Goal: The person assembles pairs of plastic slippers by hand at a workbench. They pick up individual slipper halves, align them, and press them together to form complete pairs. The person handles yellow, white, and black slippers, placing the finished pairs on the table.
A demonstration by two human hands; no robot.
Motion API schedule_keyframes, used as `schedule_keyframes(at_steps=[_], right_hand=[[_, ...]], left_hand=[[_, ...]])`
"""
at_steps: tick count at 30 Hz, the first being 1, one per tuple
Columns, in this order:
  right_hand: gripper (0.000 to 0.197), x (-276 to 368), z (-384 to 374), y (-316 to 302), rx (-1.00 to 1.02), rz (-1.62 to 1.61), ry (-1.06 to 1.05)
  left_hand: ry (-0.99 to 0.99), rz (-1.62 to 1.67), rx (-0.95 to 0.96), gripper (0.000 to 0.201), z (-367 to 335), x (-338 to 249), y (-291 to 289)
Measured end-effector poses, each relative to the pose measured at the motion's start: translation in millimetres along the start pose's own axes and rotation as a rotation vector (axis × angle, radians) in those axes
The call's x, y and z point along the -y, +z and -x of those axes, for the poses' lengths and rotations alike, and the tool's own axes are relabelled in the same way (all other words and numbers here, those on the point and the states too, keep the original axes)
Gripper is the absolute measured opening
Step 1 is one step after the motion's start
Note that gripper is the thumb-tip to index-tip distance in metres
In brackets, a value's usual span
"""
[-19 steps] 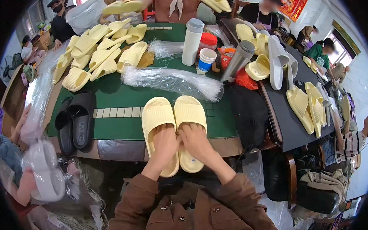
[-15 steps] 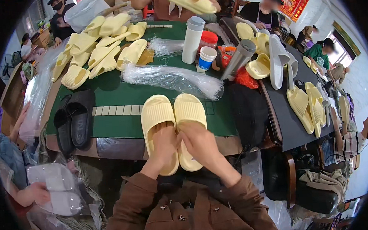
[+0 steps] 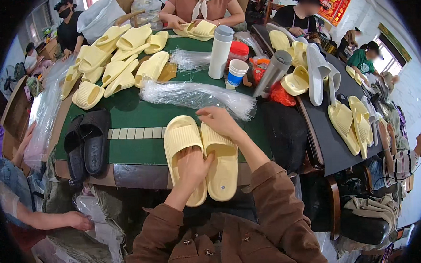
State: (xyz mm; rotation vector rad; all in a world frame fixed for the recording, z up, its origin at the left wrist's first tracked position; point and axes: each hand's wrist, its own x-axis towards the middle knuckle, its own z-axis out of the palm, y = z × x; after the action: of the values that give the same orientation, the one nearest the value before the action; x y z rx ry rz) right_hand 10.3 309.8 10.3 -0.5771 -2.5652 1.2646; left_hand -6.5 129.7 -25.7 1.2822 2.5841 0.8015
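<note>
In front of me a pair of pale yellow slide slippers stands side by side at the table's near edge, toes pointing away. My left hand [image 3: 192, 165] reaches into the left slipper [image 3: 181, 131], its fingers hidden under the ribbed strap. Its thumb lies along the inner side of the right slipper [image 3: 221, 175], so the hand holds the pair at the middle. My right hand [image 3: 219, 121] rests over the right slipper's toe, fingers stretched out to the left and slightly apart. A small round sticker marks that slipper's heel.
Black slippers [image 3: 94, 141] lie on the green mat [image 3: 134, 151] at left. Clear plastic bags [image 3: 197, 97] lie beyond, near a pile of yellow slippers [image 3: 118, 65]. A white bottle [image 3: 221, 51], a cup [image 3: 237, 72] and a grey tumbler [image 3: 274, 72] stand right. Co-workers sit around.
My right hand has moved from the right slipper's strap opening up to its toe. The pair shifted slightly toward me. Across the table, a person lowered a yellow slipper onto the table.
</note>
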Motion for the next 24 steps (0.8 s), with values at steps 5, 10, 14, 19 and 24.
schedule_keyframes(at_steps=[5, 10, 14, 19, 24], right_hand=[[0.025, 2, -7, 3, 0.030, 0.176, -0.057], [0.022, 4, -2, 14, -0.125, 0.323, -0.042], [0.019, 3, 1, 14, -0.126, 0.237, -0.068], [0.020, 9, 3, 15, -0.133, 0.089, -0.035], [0.013, 1, 5, 17, -0.266, -0.075, -0.102]], left_hand=[[0.004, -0.002, 0.035, 0.060, 0, -1, -1], [0.001, -0.004, -0.016, 0.059, 1, 1, 2], [-0.008, 0.012, 0.010, 0.058, 1, -5, -4], [0.037, 0.050, -0.019, 0.056, 2, 1, -1], [0.041, 0.079, 0.043, 0.050, 12, -5, -22]])
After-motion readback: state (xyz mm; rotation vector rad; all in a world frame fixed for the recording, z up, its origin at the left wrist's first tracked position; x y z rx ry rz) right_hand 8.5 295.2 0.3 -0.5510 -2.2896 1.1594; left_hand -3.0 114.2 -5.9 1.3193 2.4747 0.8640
